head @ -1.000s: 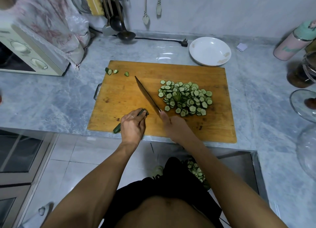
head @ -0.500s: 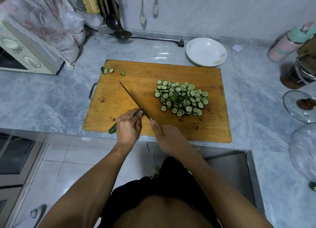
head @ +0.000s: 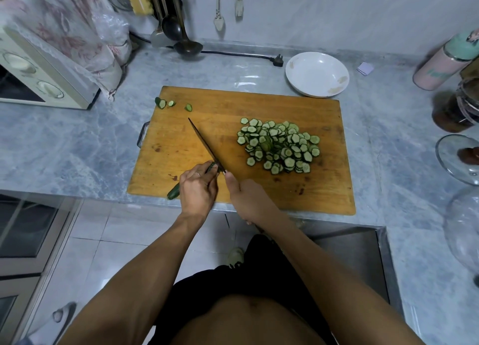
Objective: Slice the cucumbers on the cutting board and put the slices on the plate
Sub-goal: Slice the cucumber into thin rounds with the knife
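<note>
My left hand (head: 198,189) pins the cucumber (head: 173,193) at the cutting board's (head: 207,137) near edge, fingers curled over it; my right hand (head: 246,199) grips the knife (head: 204,144), which has dropped from raised onto the cucumber's tip; slices (head: 278,146) wait mid-board; the plate (head: 317,74) sits empty beyond the far edge.

Dim, even light; glare on the counter (head: 248,83); wide-angle bending at edges.
</note>
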The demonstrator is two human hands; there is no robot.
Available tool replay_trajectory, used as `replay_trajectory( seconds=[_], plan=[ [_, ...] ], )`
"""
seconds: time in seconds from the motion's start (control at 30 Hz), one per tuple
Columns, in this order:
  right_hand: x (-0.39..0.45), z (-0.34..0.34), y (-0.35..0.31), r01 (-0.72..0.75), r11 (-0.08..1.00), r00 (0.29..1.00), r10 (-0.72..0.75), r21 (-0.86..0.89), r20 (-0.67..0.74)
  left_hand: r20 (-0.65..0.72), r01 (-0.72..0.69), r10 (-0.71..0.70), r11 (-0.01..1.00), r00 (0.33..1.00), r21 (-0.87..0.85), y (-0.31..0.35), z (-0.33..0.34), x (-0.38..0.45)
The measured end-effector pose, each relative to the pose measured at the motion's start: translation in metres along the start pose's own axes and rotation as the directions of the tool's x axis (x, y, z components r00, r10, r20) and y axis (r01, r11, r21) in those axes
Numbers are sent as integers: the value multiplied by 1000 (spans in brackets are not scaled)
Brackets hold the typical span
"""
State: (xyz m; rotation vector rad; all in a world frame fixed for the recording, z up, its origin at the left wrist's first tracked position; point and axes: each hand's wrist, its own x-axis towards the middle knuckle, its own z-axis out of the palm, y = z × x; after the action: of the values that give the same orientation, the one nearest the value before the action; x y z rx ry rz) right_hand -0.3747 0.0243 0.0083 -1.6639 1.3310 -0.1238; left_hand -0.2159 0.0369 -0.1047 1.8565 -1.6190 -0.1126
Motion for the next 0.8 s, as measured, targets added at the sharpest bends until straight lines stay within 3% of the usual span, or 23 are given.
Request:
replay_trajectory(
  seconds=[0.4,0.57,0.7,0.8],
  plan=[
    [9,-23,17,36,996,996,-43,-82,-76,7,29,-29,1000,1000,3,5,-7,0],
    [15,-52,26,36,984,997,-47,-174,-58,1,108,-108,990,994,-92,15,-13,4],
    [11,-57,36,131,939,989,-144,-320,-19,-130,173,-206,957,970,-231,37,-32,12],
    [8,-61,38,161,876,983,-184,-454,-7,-264,-8,-54,974,963,-228,56,-46,19]
  ],
)
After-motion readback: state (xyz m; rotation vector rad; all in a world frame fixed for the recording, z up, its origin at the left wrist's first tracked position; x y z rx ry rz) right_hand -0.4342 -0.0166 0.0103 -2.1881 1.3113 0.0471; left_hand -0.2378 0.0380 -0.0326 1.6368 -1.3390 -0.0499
